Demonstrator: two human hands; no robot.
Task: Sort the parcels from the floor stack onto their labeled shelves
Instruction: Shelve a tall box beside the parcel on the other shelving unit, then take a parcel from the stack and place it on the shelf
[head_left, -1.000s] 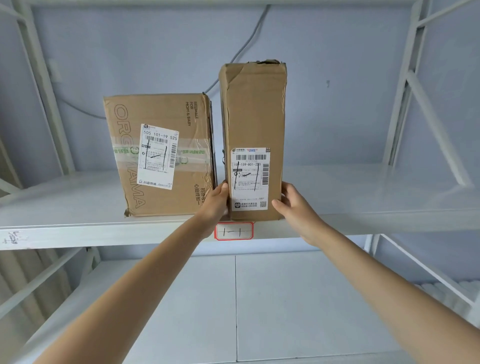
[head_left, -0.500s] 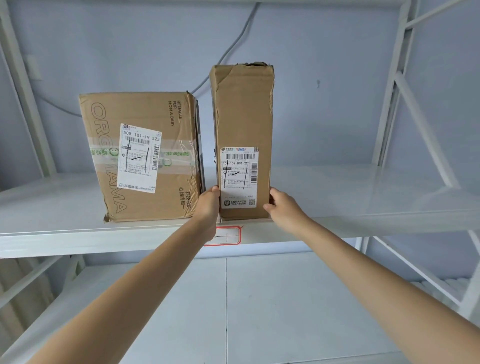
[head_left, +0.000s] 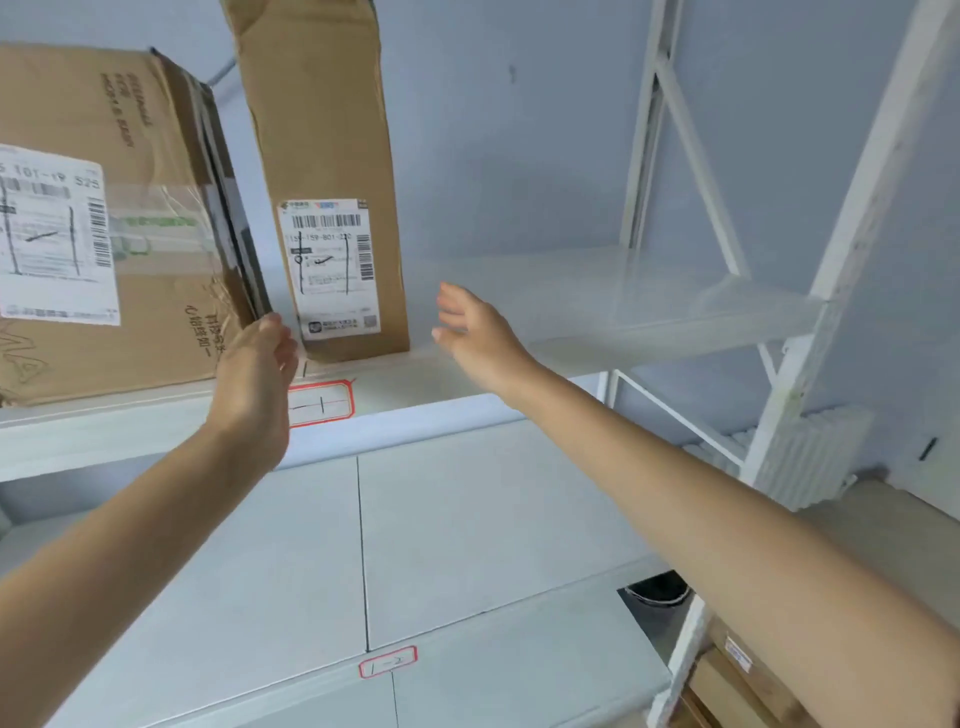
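I see a white upper shelf (head_left: 597, 312) carrying a tall narrow parcel (head_left: 322, 156) upright beside a wide cardboard box (head_left: 130, 322); a lower shelf (head_left: 467, 519) sits beneath.

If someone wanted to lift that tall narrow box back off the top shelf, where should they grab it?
Probably low on its two narrow sides, from the front, one hand each side. The tall box stands upright at the shelf edge, its label facing out. The left hand and right hand hover open at those sides. The wide box stands close on the left, so fingers get little room there.
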